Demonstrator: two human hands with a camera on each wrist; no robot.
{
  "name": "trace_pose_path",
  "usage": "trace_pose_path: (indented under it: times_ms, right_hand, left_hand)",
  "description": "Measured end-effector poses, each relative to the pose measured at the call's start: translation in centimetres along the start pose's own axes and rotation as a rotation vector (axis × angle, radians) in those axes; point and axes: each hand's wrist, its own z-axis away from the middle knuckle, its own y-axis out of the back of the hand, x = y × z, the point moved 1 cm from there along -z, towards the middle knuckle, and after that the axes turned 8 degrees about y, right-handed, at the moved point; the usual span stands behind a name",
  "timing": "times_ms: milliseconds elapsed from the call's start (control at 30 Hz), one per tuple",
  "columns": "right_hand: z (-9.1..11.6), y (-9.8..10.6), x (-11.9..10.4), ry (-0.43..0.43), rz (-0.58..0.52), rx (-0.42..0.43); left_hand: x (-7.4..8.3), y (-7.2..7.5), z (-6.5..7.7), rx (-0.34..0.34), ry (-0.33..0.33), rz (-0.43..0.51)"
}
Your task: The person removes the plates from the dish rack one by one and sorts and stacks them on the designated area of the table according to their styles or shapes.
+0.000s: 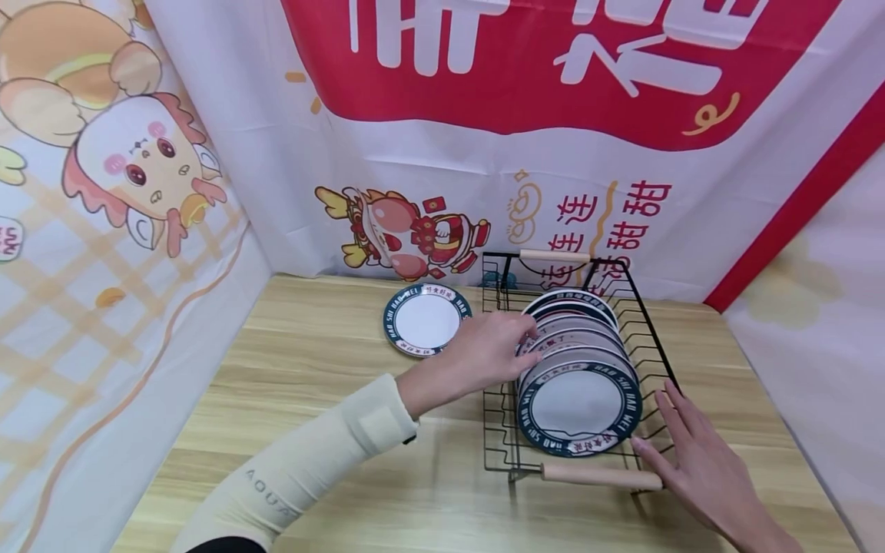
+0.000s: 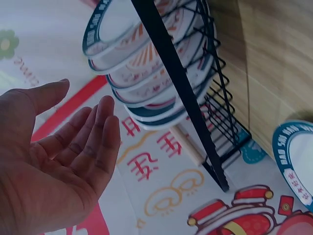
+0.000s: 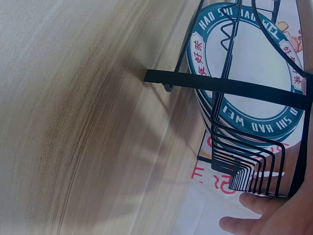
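Observation:
A black wire dish rack [image 1: 654, 330] with wooden handles [image 1: 601, 476] stands on the table. Several round plates with green lettered rims lean in a row inside it, the front plate [image 1: 579, 407] facing the near handle. My left hand [image 1: 487, 346] hovers at the left side of the row. In the left wrist view, that hand [image 2: 68, 156] holds nothing, its fingers loosely bent and apart from the plates. At the rack's right side is my right hand [image 1: 701, 457], fingers extended along the wires and thumb near the front plate's edge. The right wrist view shows its fingers [image 3: 261, 203] beside the wires.
Another green-rimmed plate [image 1: 425, 321] lies flat on the wooden table [image 1: 290, 369], left of the rack. Behind the table hangs a printed cloth [image 1: 415, 153] with cartoon figures and red lettering; the rack's far handle [image 1: 553, 255] stands near it.

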Motion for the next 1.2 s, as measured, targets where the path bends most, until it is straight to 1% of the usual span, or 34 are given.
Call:
trace_pose_path:
  times_ms: [133, 300, 433, 633, 767, 967, 1067, 1200]
  right_hand:
    - [0.1, -0.1, -0.1, 0.012, -0.005, 0.031]
    - [0.2, -0.2, 0.0, 0.029, -0.007, 0.062]
    - [0.1, -0.1, -0.1, 0.02, -0.011, 0.043]
    - [-0.2, -0.1, -0.3, -0.031, -0.007, -0.063]
    - [-0.3, -0.1, -0.3, -0.047, 0.003, -0.09]
    - [-0.3, 0.0, -0.3, -0.033, 0.005, -0.069]
    - [-0.3, 0.1, -0.3, -0.028, 0.003, -0.057]
    - [-0.2, 0.1, -0.2, -0.029, -0.003, -0.05]
  left_hand:
    - [0.9, -0.8, -0.2, -0.031, -0.037, -0.02]
    - [1.6, -1.8, -0.4, -0.065, -0.063, -0.032]
    - [1.9, -2.6, -0.6, -0.089, -0.068, -0.048]
    - [2.3, -3.5, -0.7, -0.114, -0.065, -0.048]
    - [2.3, -4.2, -0.9, -0.109, -0.067, -0.027]
    - [2.4, -5.0, -1.3, -0.15, -0.081, 0.017]
    - [2.6, -5.2, -1.5, -0.153, -0.094, 0.01]
    - [2.9, -5.4, -1.8, -0.15, -0.105, -0.037]
